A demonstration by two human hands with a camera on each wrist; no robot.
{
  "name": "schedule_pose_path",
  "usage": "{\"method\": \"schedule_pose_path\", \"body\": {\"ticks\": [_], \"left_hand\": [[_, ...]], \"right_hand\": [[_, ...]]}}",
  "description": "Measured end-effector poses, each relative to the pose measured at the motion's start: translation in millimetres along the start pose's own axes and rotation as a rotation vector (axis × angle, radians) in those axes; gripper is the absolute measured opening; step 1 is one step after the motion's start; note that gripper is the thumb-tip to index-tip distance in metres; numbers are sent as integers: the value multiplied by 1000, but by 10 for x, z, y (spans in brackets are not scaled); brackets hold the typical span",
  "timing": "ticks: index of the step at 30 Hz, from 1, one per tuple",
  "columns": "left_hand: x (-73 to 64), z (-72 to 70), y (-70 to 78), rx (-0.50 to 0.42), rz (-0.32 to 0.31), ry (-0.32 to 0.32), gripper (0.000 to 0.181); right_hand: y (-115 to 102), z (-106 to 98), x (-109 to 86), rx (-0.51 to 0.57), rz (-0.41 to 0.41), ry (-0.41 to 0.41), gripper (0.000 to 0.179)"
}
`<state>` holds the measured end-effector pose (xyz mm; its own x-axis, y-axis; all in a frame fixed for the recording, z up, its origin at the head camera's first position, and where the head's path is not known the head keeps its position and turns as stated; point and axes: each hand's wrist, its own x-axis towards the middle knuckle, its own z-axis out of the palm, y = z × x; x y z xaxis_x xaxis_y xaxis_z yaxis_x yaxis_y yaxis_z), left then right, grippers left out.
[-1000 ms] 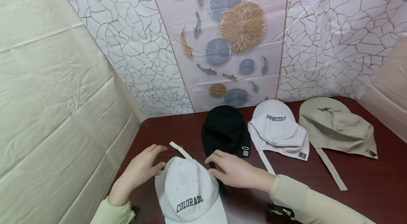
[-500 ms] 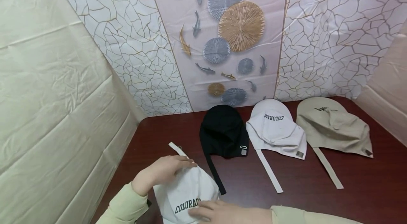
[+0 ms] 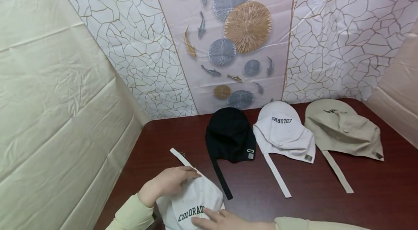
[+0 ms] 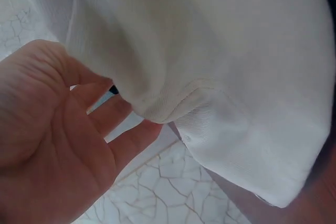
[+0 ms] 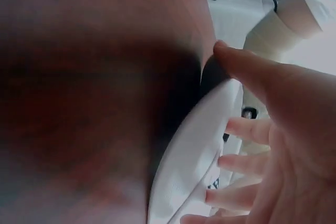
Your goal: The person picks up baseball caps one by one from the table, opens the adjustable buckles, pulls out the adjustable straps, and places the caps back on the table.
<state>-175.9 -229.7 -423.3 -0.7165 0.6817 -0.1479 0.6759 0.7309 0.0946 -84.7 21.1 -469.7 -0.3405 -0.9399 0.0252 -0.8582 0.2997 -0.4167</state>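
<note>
A white cap [image 3: 196, 193] with dark COLORADO lettering lies at the table's front left, its strap [image 3: 179, 155] stretching away behind it. My left hand [image 3: 171, 183] rests on the back of the crown with fingers extended over the fabric. In the left wrist view, the left palm [image 4: 68, 129] faces the cap [image 4: 252, 77], and the fingertips pass behind its cloth. My right hand [image 3: 225, 221] touches the front of the crown beside the lettering. Straight, spread fingers of the right hand [image 5: 283, 166] lie against the cap [image 5: 194, 150] in the right wrist view; its thumb is near the cap's edge.
Along the back of the dark red table [image 3: 267, 204] lie a black cap [image 3: 228, 134], another white cap [image 3: 282, 132] and a beige cap [image 3: 343, 128], straps towards me. Patterned cloth [image 3: 147, 59] hangs behind, and a cream drape [image 3: 65, 114] borders the left side.
My left hand has come onto the back of the white cap's crown. The right hand has moved from the crown's right side down to its front. The cap has barely shifted.
</note>
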Motion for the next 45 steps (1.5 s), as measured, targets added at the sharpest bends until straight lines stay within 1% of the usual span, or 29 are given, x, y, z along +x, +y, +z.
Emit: {"method": "schedule_pose_path", "body": {"ticks": [2,4,5,6,7,9,11,13,15,17,19,22,24,27,29,31,33,35,36,38,40,42,45], "left_hand": [[-42,4,-35,-4,-18,6,57],[-95,11,-79,-23,-46,10,58],[-125,14,-102,-36,-59,13,59],[-158,18,-127,-48,-76,18,59],[-191,25,-152,-58,-92,22,59],[-262,41,-199,-79,-126,32,60],[-340,58,-235,-94,-156,45,60],[-416,78,-263,-103,-174,64,59],[-499,83,-278,-118,-197,78,57],[-587,80,-290,-132,-218,89,56],[-676,70,-300,-151,-248,84,55],[-814,53,-308,-188,-302,61,54],[-902,51,-308,-216,-327,39,51],[-1025,56,-282,-249,-346,7,48],[-1096,66,-238,-283,-340,-9,41],[-1148,77,-168,-311,-325,-12,30],[-1181,89,-77,-353,-319,-15,21],[-1199,105,19,-382,-316,-20,22],[-1199,112,68,-396,-322,-32,24],[-1185,124,150,-416,-328,-69,25],[-1158,136,216,-414,-326,-109,22],[-1120,135,285,-404,-334,-156,19],[-1065,161,369,-380,-318,-195,15]], "right_hand": [[-6,-76,6,-170,-85,27,52],[-2,-147,13,-327,-135,50,44],[2,-183,18,-400,-150,58,40],[4,-217,24,-444,-152,65,35],[7,-254,30,-459,-138,67,30],[18,-314,42,-448,-88,78,24],[42,-360,49,-415,-47,86,24],[66,-393,49,-398,-24,97,29],[93,-428,46,-363,-6,84,36],[125,-471,43,-318,26,61,39],[165,-521,45,-280,58,42,41],[246,-605,55,-237,117,26,42],[305,-652,69,-223,156,31,41],[396,-697,90,-196,197,80,40],[458,-707,104,-191,194,143,39],[525,-711,124,-198,181,207,40],[591,-718,155,-213,167,264,42],[654,-730,192,-216,178,288,42],[688,-735,214,-215,186,293,42],[752,-752,257,-196,201,294,41],[816,-765,300,-179,210,284,40],[871,-773,342,-166,204,271,40],[919,-777,390,-155,193,255,43]]}}
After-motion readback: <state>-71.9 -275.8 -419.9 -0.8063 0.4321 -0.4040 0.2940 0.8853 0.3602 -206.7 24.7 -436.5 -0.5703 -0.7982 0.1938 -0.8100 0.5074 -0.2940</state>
